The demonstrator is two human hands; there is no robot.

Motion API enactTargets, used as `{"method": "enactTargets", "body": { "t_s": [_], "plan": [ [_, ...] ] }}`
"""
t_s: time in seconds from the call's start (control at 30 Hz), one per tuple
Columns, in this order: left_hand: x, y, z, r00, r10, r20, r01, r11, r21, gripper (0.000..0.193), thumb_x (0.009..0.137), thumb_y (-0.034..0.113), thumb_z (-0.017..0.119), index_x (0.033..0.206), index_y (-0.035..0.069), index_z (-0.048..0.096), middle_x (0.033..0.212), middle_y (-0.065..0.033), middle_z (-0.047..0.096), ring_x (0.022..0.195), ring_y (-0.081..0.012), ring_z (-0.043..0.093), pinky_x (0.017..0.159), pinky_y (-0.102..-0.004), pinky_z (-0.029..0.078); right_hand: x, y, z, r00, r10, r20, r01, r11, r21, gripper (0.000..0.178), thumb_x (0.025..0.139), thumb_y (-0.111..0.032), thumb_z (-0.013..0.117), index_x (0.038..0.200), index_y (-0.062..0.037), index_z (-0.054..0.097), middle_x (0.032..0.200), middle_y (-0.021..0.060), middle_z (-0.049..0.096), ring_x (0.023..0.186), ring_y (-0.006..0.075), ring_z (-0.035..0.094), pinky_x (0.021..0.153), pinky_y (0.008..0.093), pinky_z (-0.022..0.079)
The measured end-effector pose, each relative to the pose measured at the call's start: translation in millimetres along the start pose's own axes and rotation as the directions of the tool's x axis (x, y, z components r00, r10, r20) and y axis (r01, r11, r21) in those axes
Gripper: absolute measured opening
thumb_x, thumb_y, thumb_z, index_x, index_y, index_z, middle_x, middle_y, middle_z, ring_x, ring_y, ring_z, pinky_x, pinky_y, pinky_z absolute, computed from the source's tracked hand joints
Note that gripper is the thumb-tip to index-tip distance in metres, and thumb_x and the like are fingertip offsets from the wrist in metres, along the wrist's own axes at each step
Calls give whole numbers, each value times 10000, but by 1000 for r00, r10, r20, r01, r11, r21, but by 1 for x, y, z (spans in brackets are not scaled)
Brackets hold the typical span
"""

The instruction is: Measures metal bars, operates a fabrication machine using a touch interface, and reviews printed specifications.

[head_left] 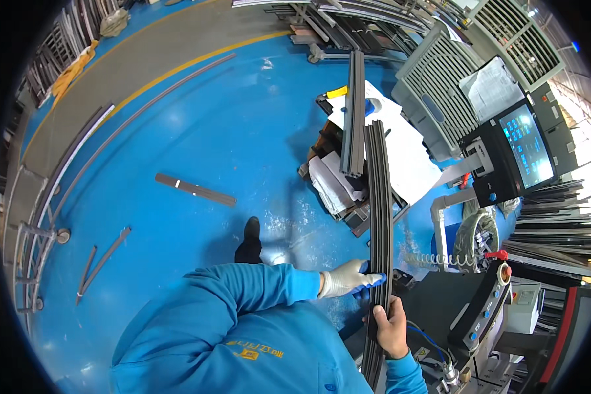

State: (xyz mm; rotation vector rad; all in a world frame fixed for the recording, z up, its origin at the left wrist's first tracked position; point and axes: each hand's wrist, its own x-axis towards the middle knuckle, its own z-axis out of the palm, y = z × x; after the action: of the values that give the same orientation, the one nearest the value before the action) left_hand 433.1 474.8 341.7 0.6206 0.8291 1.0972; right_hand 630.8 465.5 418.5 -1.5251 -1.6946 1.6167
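Note:
A long bundle of dark grey grooved profile bars [379, 210] runs up and away in front of me. My left hand [348, 279], in a white glove with blue fingertips, is closed on the bundle's left side. Lower down, my bare right hand [392, 327] grips the same bars, with the thumb across the top. The bundle's near end passes beside my body toward the lower edge. Just beyond its far end, another stack of grey profile bars [353, 118] lies across a cart covered with white paper [410, 141].
To the right stand a machine with a button panel [486, 308], a screen on an arm [524, 144] and a coiled hose [440, 259]. Short bars [196, 189] lie on the blue floor [197, 118]. A long rack [29, 262] stands at left, and grey slatted crates [433, 85] at far right.

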Motion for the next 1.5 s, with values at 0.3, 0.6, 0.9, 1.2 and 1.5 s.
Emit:
{"method": "enactTargets", "body": {
  "t_s": [0.3, 0.6, 0.9, 1.2, 1.5],
  "plan": [
    [41, 102, -150, 1000, 9, -7, -8, 992, 125, 248, 962, 243, 639, 1098, 38, 606, 797, -23, 561, 611, -88, 506, 515, -227, 443, 144, -55, 91, 979, -152, -135, 134, 982, -132, 208, 943, -144, 621, 1053, 22, 561, 858, 85, 600, 692, 156, 508, 660, 294, 456],
    [118, 162, -268, 985, -15, -170, 60, 963, 263, 341, 969, 319, 612, 1135, 21, 622, 843, -25, 600, 710, -93, 513, 650, -231, 457, 339, -115, 107, 868, -371, -331, 147, 827, -543, 284, 920, -209, 636, 1062, 30, 580, 806, 159, 628, 677, 290, 578, 658, 389, 487],
    [199, 260, -355, 958, -37, -285, 101, 972, 213, 335, 989, 375, 604, 1088, 56, 611, 886, -30, 603, 679, -87, 520, 611, -227, 458, 566, -133, 122, 825, -432, -365, 150, 789, -596, 367, 907, -193, 653, 1194, 30, 595, 1028, 208, 643, 900, 358, 643, 844, 408, 536],
    [261, 320, -400, 945, -143, -293, 178, 979, 99, 361, 997, 400, 587, 1116, 60, 608, 882, -35, 612, 669, -86, 518, 601, -206, 457, 651, -152, 139, 881, -314, -353, 10, 760, -650, 408, 912, -207, 673, 1237, 26, 590, 1114, 194, 591, 988, 337, 622, 880, 374, 531],
    [309, 360, -421, 938, -291, -190, 316, 942, 117, 368, 1010, 377, 567, 1174, 49, 605, 908, -37, 631, 682, -72, 531, 595, -180, 463, 663, -155, 151, 888, -253, -384, -75, 745, -663, 411, 912, -218, 689, 1238, 17, 603, 1085, 177, 590, 970, 314, 622, 866, 355, 537]
  ]
}}
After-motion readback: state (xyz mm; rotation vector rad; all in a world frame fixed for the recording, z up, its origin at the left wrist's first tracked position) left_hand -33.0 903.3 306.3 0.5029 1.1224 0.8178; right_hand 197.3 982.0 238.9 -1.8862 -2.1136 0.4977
